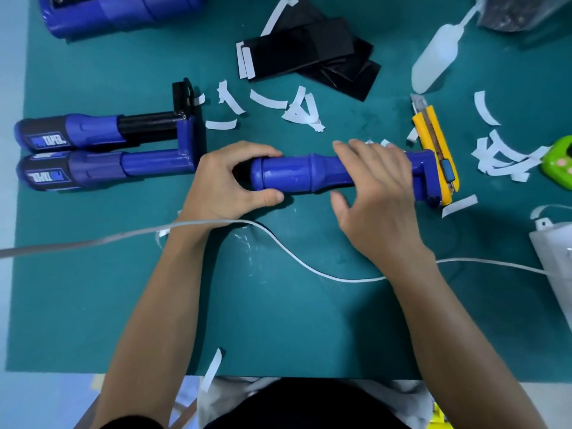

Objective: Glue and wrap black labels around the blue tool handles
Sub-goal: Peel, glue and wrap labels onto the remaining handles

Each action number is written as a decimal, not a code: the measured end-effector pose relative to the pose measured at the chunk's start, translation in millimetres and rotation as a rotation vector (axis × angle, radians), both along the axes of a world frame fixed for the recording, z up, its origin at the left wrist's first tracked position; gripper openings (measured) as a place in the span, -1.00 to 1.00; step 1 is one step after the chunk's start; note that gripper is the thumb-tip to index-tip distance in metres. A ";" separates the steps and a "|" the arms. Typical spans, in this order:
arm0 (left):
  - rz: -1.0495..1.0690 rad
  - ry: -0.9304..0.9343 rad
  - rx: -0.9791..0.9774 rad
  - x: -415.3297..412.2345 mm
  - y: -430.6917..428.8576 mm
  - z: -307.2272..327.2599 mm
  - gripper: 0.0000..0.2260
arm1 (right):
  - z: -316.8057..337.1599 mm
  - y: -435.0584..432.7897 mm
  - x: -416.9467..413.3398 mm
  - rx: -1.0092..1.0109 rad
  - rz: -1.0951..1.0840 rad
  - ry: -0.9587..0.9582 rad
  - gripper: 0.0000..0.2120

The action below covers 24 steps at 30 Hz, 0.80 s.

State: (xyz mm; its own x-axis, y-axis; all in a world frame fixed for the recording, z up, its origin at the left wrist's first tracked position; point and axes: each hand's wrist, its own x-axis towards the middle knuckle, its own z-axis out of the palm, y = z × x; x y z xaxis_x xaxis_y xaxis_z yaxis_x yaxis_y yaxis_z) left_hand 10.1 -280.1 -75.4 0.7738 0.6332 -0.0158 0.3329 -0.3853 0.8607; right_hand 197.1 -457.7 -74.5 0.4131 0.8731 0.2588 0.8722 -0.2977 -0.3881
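Observation:
A blue tool [297, 174] lies sideways on the green mat [278, 320], its thick handle bare of any black label. My left hand [229, 181] grips the handle's butt end between thumb and curled fingers. My right hand [374, 193] lies over the thinner neck, fingers wrapped across the top and thumb underneath. A pile of black labels [309, 54] with white backing strips sits at the back centre. Two labelled blue tools [102, 150] lie side by side at the left. A translucent glue bottle [436, 60] lies at the back right.
A yellow utility knife [433, 134] lies against the tool's right end. White backing strips [501, 159] litter the mat. A white cable [294, 258] crosses under my arms to a white device [554, 252]. A green object [560, 162] sits at the right edge; another blue tool [117, 13] back left.

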 end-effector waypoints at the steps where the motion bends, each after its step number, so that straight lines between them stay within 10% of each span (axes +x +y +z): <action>1: -0.021 -0.002 -0.016 0.2 0.9 0.1 -0.51 | -1.2 1.4 -1.1 0.000 0.004 0.000 -0.49; 11: 0.082 -0.092 -0.043 10.8 1.1 -4.5 -0.71 | -7.1 12.4 8.5 0.044 -0.011 -0.021 -0.53; 24: -0.073 -0.026 -0.076 4.7 9.6 0.2 -0.45 | -2.7 8.9 11.5 -0.051 0.036 0.094 -0.48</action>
